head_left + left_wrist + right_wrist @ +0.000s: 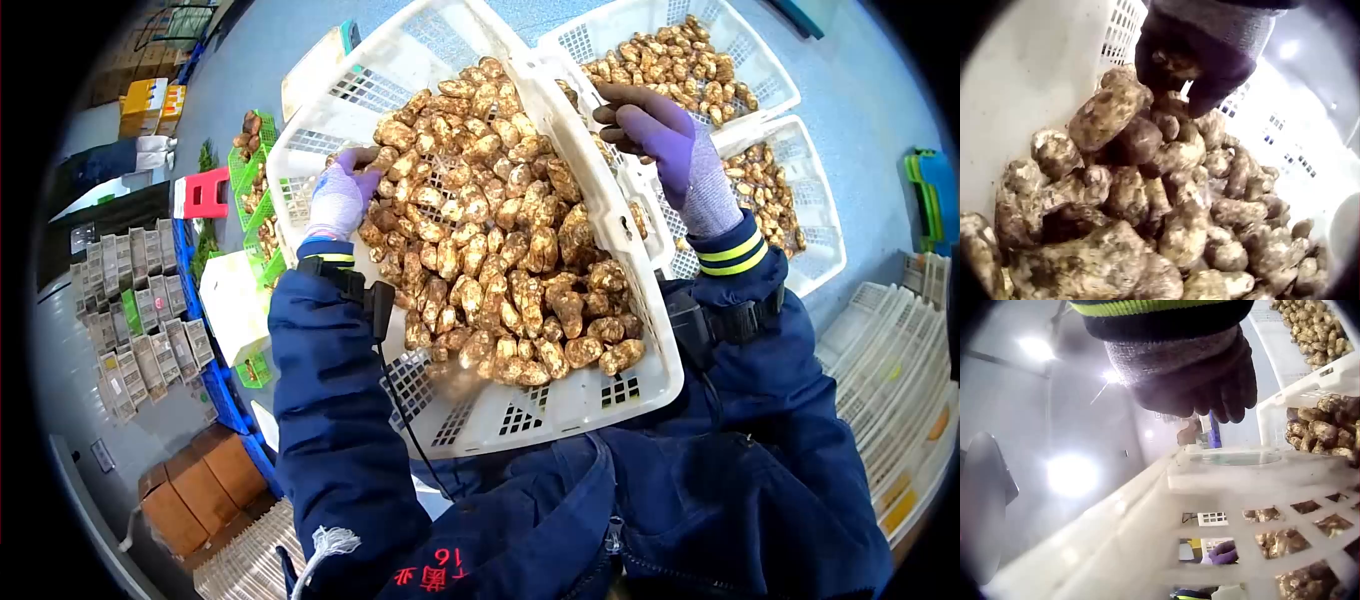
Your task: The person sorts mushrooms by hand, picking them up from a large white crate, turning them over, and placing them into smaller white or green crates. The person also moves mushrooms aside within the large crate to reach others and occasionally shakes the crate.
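My left hand (343,197), in a purple and grey glove, is at the left side of a tilted white crate (530,432) heaped with knobby, soil-stained brown tubers (470,240). In the left wrist view its dark fingers (1222,81) curl round a small brown tuber (1175,64), just over the heap. My right hand (662,140), gloved alike, hovers past the crate's right rim. From the right wrist view, its fingers (1232,397) bend loosely downward above that rim, and a brown patch shows beneath them. A blurred tuber streak (455,380) lies near the crate's front.
Two more white crates of tubers stand beyond on the right, one far back (775,75) and one nearer (825,215). Green baskets (245,185), a red stool (205,193) and cardboard boxes (205,490) are at left. Stacked white trays (890,380) stand at right.
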### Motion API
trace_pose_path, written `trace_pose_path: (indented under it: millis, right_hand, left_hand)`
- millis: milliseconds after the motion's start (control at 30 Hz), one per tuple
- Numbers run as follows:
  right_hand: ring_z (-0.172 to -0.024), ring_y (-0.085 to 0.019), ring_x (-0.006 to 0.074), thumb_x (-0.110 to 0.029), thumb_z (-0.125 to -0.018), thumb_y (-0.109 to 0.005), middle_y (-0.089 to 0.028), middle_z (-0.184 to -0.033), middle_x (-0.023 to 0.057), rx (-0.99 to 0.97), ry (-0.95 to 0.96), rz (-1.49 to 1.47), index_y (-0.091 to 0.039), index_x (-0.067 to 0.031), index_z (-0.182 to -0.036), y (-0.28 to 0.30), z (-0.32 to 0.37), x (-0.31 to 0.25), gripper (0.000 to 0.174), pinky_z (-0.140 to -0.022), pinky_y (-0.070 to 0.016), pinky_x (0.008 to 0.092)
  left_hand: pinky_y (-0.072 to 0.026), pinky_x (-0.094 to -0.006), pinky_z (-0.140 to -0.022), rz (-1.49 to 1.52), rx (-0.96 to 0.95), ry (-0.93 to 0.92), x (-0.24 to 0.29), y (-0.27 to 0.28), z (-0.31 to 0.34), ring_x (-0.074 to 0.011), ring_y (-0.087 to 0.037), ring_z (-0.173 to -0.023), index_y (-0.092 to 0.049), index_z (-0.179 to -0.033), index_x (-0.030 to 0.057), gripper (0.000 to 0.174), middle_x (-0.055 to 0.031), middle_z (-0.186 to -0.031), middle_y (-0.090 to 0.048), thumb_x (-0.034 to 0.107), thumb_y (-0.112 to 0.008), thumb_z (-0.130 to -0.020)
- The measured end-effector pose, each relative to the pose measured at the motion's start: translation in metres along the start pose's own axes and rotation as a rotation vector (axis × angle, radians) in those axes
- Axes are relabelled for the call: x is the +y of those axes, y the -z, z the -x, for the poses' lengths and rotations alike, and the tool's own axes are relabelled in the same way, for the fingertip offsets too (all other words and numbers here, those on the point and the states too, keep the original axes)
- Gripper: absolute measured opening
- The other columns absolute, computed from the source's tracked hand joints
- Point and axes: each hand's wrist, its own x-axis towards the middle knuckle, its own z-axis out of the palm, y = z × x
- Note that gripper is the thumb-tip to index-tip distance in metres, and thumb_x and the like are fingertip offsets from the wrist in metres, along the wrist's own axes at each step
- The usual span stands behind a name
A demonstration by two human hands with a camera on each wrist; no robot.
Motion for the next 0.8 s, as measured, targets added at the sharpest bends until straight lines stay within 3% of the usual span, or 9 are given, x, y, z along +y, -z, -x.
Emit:
trace_pose_path:
  millis: [100,133,267,433,567,633,700,733,800]
  right_hand:
    - [-0.099,-0.062,0.0168,-0.021,-0.098,-0.049,-0.067,-0.113,0.0121,-0.054,0.107,0.205,-0.056,-0.001,-0.132,0.008,-0.001,0.009,0.04,-0.091,-0.0489,0.0302]
    - [-0.098,-0.063,0.0169,-0.022,-0.098,-0.049,-0.067,-0.113,0.0118,-0.024,-0.051,-0.08,-0.056,-0.0009,-0.132,0.003,0.002,0.001,0.041,-0.091,-0.0491,0.0299]
    - [-0.091,-0.064,0.0141,-0.022,-0.094,-0.054,-0.068,-0.1,0.0088,0.029,-0.024,-0.042,-0.061,-0.0004,-0.123,0.002,0.0,0.003,0.037,-0.083,-0.0515,0.0279]
    - [-0.091,-0.064,0.0146,-0.022,-0.093,-0.054,-0.069,-0.099,0.009,0.022,0.03,-0.081,-0.063,0.0015,-0.12,0.002,-0.002,0.006,0.036,-0.083,-0.0506,0.0285]
    - [-0.094,-0.063,0.0148,-0.021,-0.094,-0.053,-0.068,-0.103,0.0089,-0.002,0.001,-0.019,-0.061,0.0007,-0.123,0.0,-0.003,0.004,0.037,-0.085,-0.0499,0.0286]
    - [-0.099,-0.061,0.0154,-0.02,-0.097,-0.051,-0.067,-0.112,0.0102,-0.052,-0.004,0.003,-0.057,-0.0013,-0.131,0.003,-0.001,0.002,0.039,-0.092,-0.0491,0.0295]
    - [-0.099,-0.062,0.0154,-0.02,-0.097,-0.051,-0.067,-0.112,0.0109,-0.035,-0.018,0.02,-0.057,-0.0016,-0.131,0.002,0.002,-0.003,0.039,-0.092,-0.0492,0.0293]
    - [-0.099,-0.062,0.0154,-0.02,-0.097,-0.051,-0.067,-0.112,0.0112,-0.035,-0.021,0.008,-0.057,-0.0016,-0.131,0.003,0.003,-0.005,0.039,-0.092,-0.0492,0.0293]
    - [-0.099,-0.063,0.0166,-0.02,-0.097,-0.051,-0.067,-0.113,0.0123,-0.031,-0.008,-0.062,-0.057,-0.0011,-0.131,-0.001,0.004,-0.006,0.039,-0.093,-0.0494,0.0301]
  left_hand:
    - [-0.0505,-0.0284,-0.063,0.209,-0.386,0.157,0.028,0.039,0.014,-0.0127,-0.063,-0.069,-0.066,-0.114,0.0048,0.032,-0.0036,-0.079,-0.069,0.022,-0.063,-0.087]
    - [-0.0502,-0.0291,-0.065,0.443,-0.561,0.209,0.051,0.056,0.028,-0.0136,-0.06,-0.067,-0.068,-0.112,0.0043,0.031,-0.0016,-0.078,-0.067,0.021,-0.061,-0.087]
    - [-0.0534,-0.0355,-0.075,0.073,0.075,0.134,0.029,0.021,0.009,-0.0255,-0.069,-0.078,-0.07,-0.114,0.0119,0.032,-0.0145,-0.089,-0.072,0.027,-0.058,-0.089]
    - [-0.0495,-0.0436,-0.093,-0.494,-0.022,0.073,0.057,-0.031,-0.004,-0.0346,-0.064,-0.108,-0.063,-0.123,0.0059,0.056,-0.0206,-0.115,-0.067,0.044,-0.068,-0.082]
    - [-0.0493,-0.045,-0.093,-0.422,-0.185,0.18,0.058,-0.04,-0.009,-0.0367,-0.063,-0.11,-0.061,-0.127,0.0056,0.064,-0.0211,-0.114,-0.067,0.046,-0.07,-0.078]
    - [-0.0522,-0.0391,-0.088,-0.172,-0.103,0.182,0.04,-0.039,-0.002,-0.0326,-0.068,-0.1,-0.06,-0.128,0.0037,0.059,-0.0195,-0.108,-0.07,0.037,-0.07,-0.08]
    - [-0.0541,-0.0301,-0.07,0.673,-0.099,0.074,-0.007,-0.055,0.005,-0.0223,-0.069,-0.079,-0.06,-0.126,0.0009,0.05,-0.0135,-0.094,-0.073,0.024,-0.07,-0.083]
    - [-0.0471,-0.0218,-0.055,0.777,-0.127,0.323,0.023,-0.033,0.019,-0.0112,-0.062,-0.065,-0.062,-0.121,-0.0017,0.039,-0.0052,-0.082,-0.069,0.014,-0.068,-0.085]
    - [-0.0465,-0.0249,-0.057,1.031,-0.224,0.2,0.058,-0.005,0.05,-0.0121,-0.058,-0.064,-0.063,-0.102,0.0017,0.021,-0.0054,-0.078,-0.064,0.018,-0.063,-0.089]
